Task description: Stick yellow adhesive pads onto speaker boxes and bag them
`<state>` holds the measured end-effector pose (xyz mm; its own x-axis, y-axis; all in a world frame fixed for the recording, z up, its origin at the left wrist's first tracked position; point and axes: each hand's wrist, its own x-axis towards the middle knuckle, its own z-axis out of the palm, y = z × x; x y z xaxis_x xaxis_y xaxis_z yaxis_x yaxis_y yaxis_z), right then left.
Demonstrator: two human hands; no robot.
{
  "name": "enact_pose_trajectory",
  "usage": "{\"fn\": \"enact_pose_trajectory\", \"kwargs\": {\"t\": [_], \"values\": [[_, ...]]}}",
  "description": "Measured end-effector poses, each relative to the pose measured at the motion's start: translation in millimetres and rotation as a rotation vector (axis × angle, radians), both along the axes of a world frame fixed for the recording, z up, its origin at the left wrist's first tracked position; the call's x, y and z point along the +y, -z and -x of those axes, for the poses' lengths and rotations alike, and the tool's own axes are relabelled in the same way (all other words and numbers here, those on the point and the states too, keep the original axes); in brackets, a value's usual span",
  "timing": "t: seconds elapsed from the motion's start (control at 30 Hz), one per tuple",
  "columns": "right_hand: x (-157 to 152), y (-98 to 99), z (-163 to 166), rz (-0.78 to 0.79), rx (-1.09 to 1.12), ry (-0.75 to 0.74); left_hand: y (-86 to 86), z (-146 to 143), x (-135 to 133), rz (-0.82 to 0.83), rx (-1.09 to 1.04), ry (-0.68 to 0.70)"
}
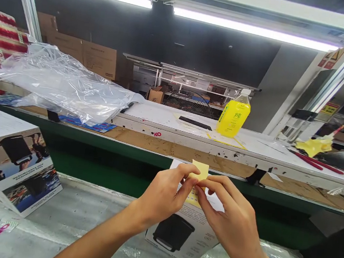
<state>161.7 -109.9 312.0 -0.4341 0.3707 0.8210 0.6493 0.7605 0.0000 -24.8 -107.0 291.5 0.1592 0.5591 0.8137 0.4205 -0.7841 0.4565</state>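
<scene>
Both hands meet over a yellow sticker sheet [201, 169] with small printed marks on its lower part. My left hand [169, 189] pinches the sheet between thumb and forefinger. From the other side, my right hand [228, 203] has its fingertips pressed together at the sheet's edge, close to the left fingertips. Whether a single sticker is between them is too small to tell. Below the hands stands a white printed box [201, 236] with a picture of a black device on its side. My hands cover part of its top.
Another printed box [15, 169] stands at the left. On the shelf ahead are clear plastic bags [68, 84], a bottle of yellow liquid [235, 115], a black strip [195, 123] and red-handled tweezers or pliers [314, 161]. Wrapping film [93, 223] covers the bench.
</scene>
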Motion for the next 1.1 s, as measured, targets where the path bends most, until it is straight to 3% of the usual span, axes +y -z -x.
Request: {"fn": "enact_pose_trajectory", "kwargs": {"t": [0.1,0.17,0.27,0.37,0.43,0.53,0.67,0.87,1.1], "values": [[-0.3,-5.3,3.7,-0.002,-0.006,-0.022,0.3,-0.5,-0.8,0.005,0.008,-0.019],[1.1,-12.6,7.5,0.081,0.018,-0.075,-0.1,2.1,-1.7,0.044,-0.031,-0.043],[7.9,-27.5,14.1,0.409,0.066,-0.167,1.6,15.6,1.5,0.166,-0.239,-0.071],[19.8,-39.1,22.9,0.794,0.011,-0.195,12.7,36.6,15.6,0.323,-0.647,-0.004],[27.9,-41.3,30.5,0.933,-0.072,-0.202,27.5,46.9,29.5,0.417,-0.956,0.085],[35.3,-38.1,41.8,0.97,-0.161,-0.194,55.4,45.9,46.8,0.562,-1.245,0.188],[34.8,-33.4,50.2,0.961,-0.211,-0.156,81.9,22.7,47.2,0.723,-1.426,0.29],[23.1,-35.5,50.8,0.945,-0.26,-0.17,91.1,7.8,19.3,0.747,-1.659,0.38],[21.8,-30.8,49.8,0.918,-0.321,-0.186,95.9,12.4,12.8,0.736,-1.697,0.45]]}}
